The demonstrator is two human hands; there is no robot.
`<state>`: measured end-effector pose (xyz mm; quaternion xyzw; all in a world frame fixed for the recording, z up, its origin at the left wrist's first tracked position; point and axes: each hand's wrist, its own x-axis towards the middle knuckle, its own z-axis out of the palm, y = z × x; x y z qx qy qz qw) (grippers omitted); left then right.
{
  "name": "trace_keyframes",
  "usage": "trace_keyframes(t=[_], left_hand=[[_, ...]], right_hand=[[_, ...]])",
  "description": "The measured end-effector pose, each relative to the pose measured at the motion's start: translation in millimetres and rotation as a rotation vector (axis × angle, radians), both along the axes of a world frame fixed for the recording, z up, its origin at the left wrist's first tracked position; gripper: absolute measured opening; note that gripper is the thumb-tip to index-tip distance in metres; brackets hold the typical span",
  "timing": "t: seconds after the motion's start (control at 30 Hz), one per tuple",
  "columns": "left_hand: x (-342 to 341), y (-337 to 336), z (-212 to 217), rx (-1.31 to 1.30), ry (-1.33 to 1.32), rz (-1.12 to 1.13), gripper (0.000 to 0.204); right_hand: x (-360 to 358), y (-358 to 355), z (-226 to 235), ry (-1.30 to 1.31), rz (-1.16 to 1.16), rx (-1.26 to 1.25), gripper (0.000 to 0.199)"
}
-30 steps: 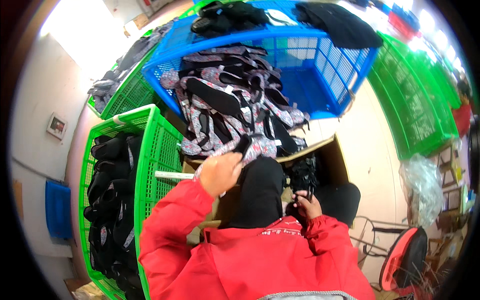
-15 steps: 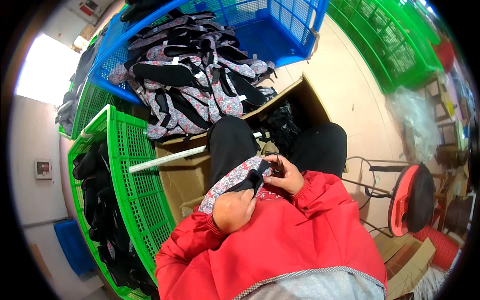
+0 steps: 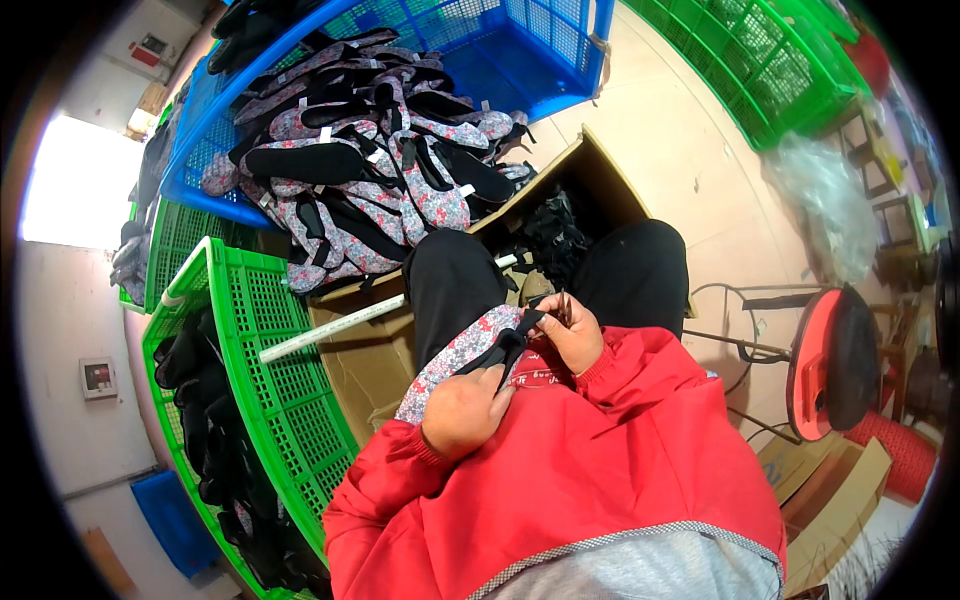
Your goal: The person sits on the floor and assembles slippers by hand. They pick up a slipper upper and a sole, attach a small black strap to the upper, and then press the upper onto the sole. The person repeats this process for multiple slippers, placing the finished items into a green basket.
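My left hand [image 3: 465,412] grips the floral slipper [image 3: 458,348] along its black opening, while my right hand [image 3: 575,340] pinches the far end between thumb and fingers. The slipper slants over my left thigh [image 3: 453,280], before my red jacket [image 3: 590,455]. Beyond, similar slippers [image 3: 440,203] lie heaped at a blue crate [image 3: 510,75]; a green crate [image 3: 253,298] stands at my left.

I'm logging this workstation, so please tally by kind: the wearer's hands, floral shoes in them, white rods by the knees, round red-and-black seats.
Hands (left hand, right hand): 2
Floral shoe: 1
White rod: 1
Red-and-black seat: 1
Total: 5
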<state>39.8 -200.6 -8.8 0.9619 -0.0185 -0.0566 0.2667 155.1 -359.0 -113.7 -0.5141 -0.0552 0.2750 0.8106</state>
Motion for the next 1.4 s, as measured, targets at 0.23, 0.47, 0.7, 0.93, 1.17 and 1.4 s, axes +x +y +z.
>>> trace_keyframes(t=[0.23,0.47,0.7,0.93,1.17,1.4], left_hand=[[22.3,16.2,26.0,0.001,-0.165,-0.010,0.018],[52.0,7.7,5.5,0.092,-0.472,-0.151,0.023],[53.9,13.6,-4.4,0.160,-0.575,-0.235,0.023],[36.1,14.5,-9.6,0.112,-0.598,-0.125,0.018],[22.1,8.4,-12.9,0.074,-0.571,-0.031,0.015],[19.3,5.5,-17.3,0.063,-0.591,-0.018,0.015]], right_hand=[[3.3,3.1,-15.0,0.021,0.018,0.064,0.004],[2.7,4.1,-19.1,0.047,0.031,0.137,0.005],[4.0,3.1,-13.0,0.057,0.042,0.162,0.005],[9.2,-2.5,-13.5,0.157,0.081,0.160,0.008],[31.9,-21.5,12.4,0.163,0.204,-0.116,0.015],[43.0,-36.8,38.0,0.126,0.134,-0.035,0.033]])
